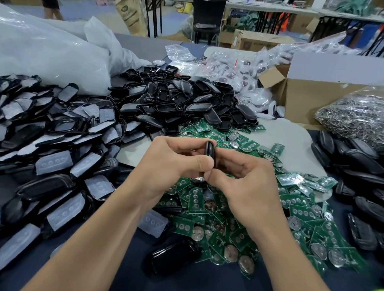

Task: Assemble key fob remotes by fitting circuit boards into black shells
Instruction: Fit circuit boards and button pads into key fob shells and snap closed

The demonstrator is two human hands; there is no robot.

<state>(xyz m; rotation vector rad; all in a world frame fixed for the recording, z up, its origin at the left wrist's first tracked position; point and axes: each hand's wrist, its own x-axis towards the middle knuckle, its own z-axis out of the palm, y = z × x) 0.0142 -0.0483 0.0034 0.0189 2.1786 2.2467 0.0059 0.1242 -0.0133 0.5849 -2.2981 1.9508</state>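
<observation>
Both the left hand (174, 164) and the right hand (243, 173) pinch one glossy black oval key-fob shell (209, 151) edge-up, raised above the heap of green circuit boards (218, 214), with piles crowding either side.

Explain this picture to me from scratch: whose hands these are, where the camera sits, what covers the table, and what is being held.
There is no machine here: a person works with bare hands, and the one picture comes from a camera worn on the head, looking forward and down. The left hand and right hand together pinch a black shell, seen edge-on; whether a board is inside cannot be told. Below them, on the dark blue table, lies a heap of green circuit boards, many with round silver discs. Behind is a pile of empty black shells; to the left, black frames with clear button pads; to the right, more black parts, a bag of small shiny metal pieces and a cardboard box.
</observation>
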